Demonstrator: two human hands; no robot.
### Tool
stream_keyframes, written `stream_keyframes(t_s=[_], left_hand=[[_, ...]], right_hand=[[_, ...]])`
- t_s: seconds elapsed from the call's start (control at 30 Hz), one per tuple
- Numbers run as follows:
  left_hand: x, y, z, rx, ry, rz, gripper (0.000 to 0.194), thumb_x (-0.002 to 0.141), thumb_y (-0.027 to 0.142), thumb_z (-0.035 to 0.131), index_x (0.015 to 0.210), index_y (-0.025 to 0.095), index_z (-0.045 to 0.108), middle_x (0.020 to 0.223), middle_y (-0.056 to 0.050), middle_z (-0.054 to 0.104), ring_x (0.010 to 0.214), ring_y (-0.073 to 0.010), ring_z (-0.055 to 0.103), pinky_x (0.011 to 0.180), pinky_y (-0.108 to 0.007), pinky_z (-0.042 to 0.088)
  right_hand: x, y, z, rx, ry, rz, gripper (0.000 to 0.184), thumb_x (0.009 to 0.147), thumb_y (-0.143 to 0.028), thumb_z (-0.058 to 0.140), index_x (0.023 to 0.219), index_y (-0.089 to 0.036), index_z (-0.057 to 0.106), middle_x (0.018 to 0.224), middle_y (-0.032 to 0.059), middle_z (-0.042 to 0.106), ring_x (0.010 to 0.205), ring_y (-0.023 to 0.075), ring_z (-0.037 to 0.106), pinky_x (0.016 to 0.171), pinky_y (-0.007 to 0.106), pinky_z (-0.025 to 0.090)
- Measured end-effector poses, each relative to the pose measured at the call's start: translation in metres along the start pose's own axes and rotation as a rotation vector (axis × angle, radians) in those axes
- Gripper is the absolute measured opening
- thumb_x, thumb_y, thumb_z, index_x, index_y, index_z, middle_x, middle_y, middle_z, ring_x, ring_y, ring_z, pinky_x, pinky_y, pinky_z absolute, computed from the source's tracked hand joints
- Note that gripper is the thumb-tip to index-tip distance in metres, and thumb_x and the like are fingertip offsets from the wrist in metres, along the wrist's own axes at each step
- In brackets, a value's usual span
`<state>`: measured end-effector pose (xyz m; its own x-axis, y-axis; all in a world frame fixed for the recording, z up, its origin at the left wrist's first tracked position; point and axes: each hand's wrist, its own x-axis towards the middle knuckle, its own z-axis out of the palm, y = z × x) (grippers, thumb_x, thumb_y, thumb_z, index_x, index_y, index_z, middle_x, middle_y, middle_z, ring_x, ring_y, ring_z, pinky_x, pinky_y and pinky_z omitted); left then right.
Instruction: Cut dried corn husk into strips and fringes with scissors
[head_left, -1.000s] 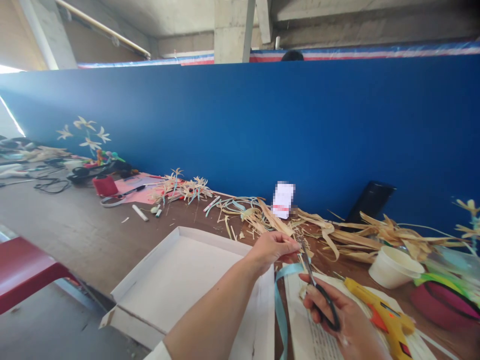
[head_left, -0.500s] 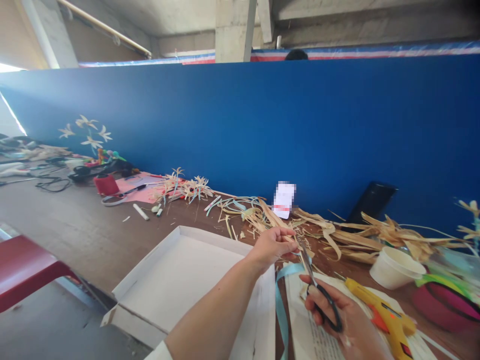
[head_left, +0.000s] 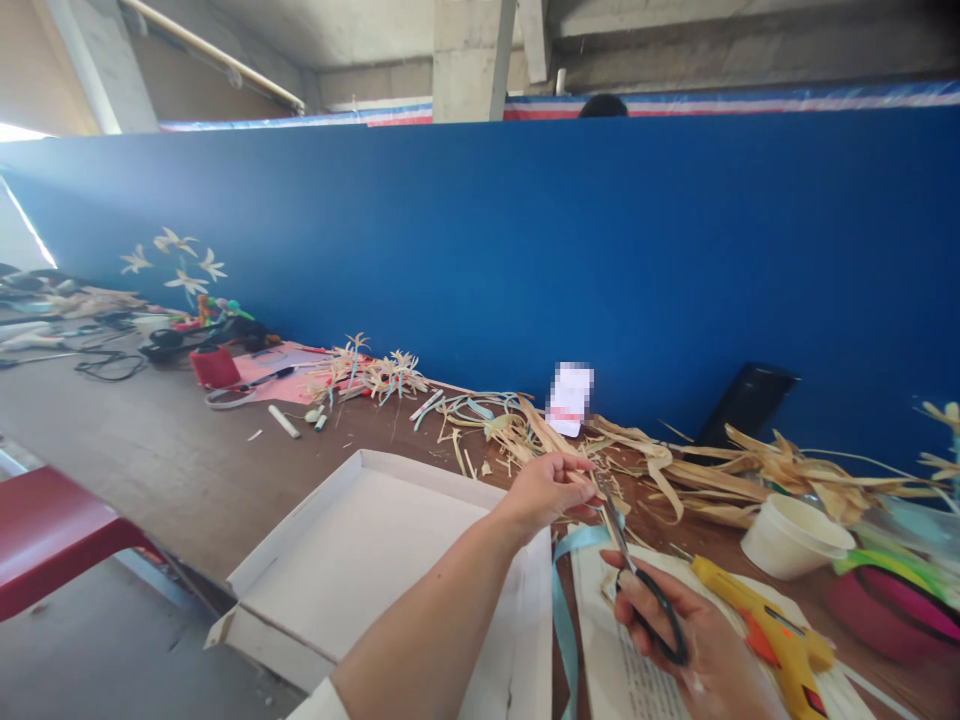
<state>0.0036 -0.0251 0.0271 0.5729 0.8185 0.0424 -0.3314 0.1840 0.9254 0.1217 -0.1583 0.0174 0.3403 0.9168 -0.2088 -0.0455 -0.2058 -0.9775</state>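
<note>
My left hand (head_left: 551, 490) pinches a thin strip of dried straw-coloured leaf (head_left: 604, 508) above the right end of a white box lid. In my right hand (head_left: 675, 610) is a pair of scissors (head_left: 619, 540) with black handles, fingers through the loops. The blades point up toward the pinched strip and lie against or very close to it; whether they are cutting through, I cannot tell. A light blue ribbon (head_left: 568, 620) hangs beside the box, and a printed sheet (head_left: 611, 640) lies under my right hand.
The white box lid (head_left: 360, 560) fills the front middle. Right of my hands are a yellow glue gun (head_left: 780, 625), a white cup (head_left: 795, 535) and a pink container (head_left: 889, 610). Dried leaf strips (head_left: 757, 465), straw flowers (head_left: 390, 372) and a black phone (head_left: 750, 405) line the blue partition (head_left: 480, 230).
Both hands keep nearly the same pose, with the scissors at the strip. The view has shifted very slightly.
</note>
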Motion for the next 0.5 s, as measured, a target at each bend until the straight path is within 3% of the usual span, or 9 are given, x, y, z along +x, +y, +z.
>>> stream_keyframes(t_s=[0.23,0.5], left_hand=[[-0.002,0.0023,0.0006,-0.043,-0.005,-0.015,0.03,0.07,0.01,0.065,0.099,0.01,0.057,0.07,-0.004,0.063,0.067,-0.0132,0.064,0.067,-0.027,0.053],[0.0008,-0.0006,-0.0008,-0.043,-0.005,-0.017,0.03,0.071,0.012,0.066,0.1,0.01,0.057,0.069,-0.005,0.064,0.064,-0.0124,0.064,0.067,-0.026,0.052]], right_hand=[[0.0062,0.0038,-0.0059,-0.005,-0.074,0.003,0.056,0.062,-0.054,0.068,0.103,-0.015,0.066,0.056,-0.0006,0.058,0.045,0.0091,0.044,0.044,0.022,0.033],[0.0043,0.0055,-0.0046,-0.035,-0.032,-0.036,0.051,0.065,-0.051,0.067,0.102,-0.015,0.067,0.055,-0.0011,0.057,0.044,0.0077,0.043,0.043,0.02,0.031]])
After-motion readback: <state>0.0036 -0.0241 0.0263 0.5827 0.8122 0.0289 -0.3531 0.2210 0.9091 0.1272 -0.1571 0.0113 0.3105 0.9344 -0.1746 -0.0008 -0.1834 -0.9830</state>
